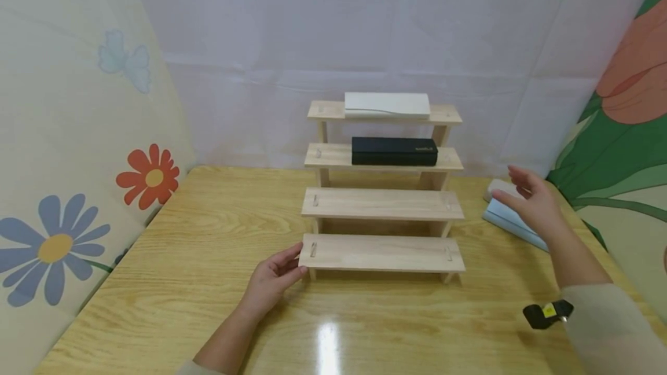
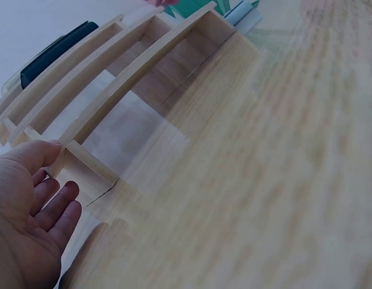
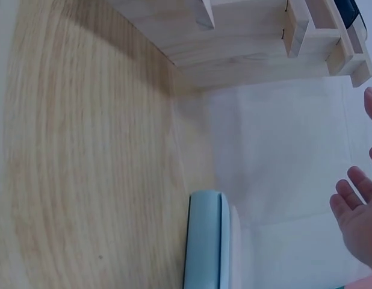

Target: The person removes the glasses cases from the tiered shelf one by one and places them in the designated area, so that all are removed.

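Fingers (image 3: 362, 182) apart and gripping nothing, my right hand (image 1: 537, 207) hangs above the blue case (image 1: 508, 222) on the table; my left hand (image 1: 270, 283), fingers relaxed, touches the wooden rack's (image 1: 383, 253) bottom-left end.

Hands: 2, one left hand (image 1: 271, 279), one right hand (image 1: 537, 204). Wooden stand (image 1: 383, 252): 1, between the hands. Shelves (image 1: 383, 203): 4, starting beside the left hand and going up away from it. Cases: 3 total. 2 on the stand, beyond both hands: 1 white case (image 1: 387, 105), 1 black case (image 1: 394, 151). 1 blue case (image 1: 513, 224) by the right hand. Pale item (image 1: 497, 187) next to it: 1, partly hidden, kind unclear. Black wrist device (image 1: 548, 312): 1, behind the right hand. Tables (image 1: 234, 207): 1, under both hands. Printed butterflies (image 1: 124, 61): 1, far left of the left hand.
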Demonstrator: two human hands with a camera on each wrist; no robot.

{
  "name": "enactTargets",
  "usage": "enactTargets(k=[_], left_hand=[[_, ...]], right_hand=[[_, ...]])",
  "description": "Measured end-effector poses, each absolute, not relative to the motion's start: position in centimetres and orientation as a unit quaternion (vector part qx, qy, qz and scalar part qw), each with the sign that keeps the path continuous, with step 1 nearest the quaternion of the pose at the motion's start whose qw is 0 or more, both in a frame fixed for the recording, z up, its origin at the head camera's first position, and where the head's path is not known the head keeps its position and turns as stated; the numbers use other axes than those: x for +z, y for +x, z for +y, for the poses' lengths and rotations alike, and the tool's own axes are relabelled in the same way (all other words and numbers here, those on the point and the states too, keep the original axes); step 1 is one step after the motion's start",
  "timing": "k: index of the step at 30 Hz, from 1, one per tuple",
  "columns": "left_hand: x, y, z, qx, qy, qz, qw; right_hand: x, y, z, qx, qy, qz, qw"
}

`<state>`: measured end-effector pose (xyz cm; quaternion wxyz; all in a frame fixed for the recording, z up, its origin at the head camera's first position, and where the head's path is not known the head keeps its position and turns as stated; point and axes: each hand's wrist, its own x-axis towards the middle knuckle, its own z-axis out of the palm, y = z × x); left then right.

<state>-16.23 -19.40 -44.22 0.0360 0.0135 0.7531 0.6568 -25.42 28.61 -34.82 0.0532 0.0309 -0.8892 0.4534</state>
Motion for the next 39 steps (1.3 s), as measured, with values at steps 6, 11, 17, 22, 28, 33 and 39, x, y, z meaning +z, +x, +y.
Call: enactTargets(k=[6, 11, 17, 22, 28, 33, 39], left_hand=[[-44.3, -16.3, -19.4, 0.656, 0.010, 0.754, 0.036], [-44.2, -16.2, -19.4, 0.653, 0.013, 0.756, 0.036], [-44.3, -16.3, -19.4, 0.652, 0.010, 0.757, 0.035], [-44.2, -16.2, -19.3, 0.656, 0.008, 0.754, 0.034], [-44.2, -16.2, -19.3, 0.656, 0.008, 0.754, 0.034], [-44.2, -16.2, -19.4, 0.654, 0.010, 0.755, 0.034], [-44.4, -16.3, -19.5, 0.657, 0.013, 0.753, 0.034]], right_hand=[[-34.0, -25.7, 27.7, 0.460, 0.040, -0.885, 0.052], [-33.4, -26.0, 27.2, 0.465, 0.052, -0.882, 0.054], [-32.6, -26.3, 26.3, 0.469, 0.056, -0.880, 0.041], [-32.1, -26.6, 25.3, 0.468, 0.062, -0.881, 0.045], [-31.4, -27.1, 24.4, 0.460, 0.068, -0.884, 0.040], [-31.0, -27.7, 23.5, 0.453, 0.072, -0.887, 0.048], [-30.4, -28.1, 22.5, 0.458, 0.083, -0.884, 0.041]])
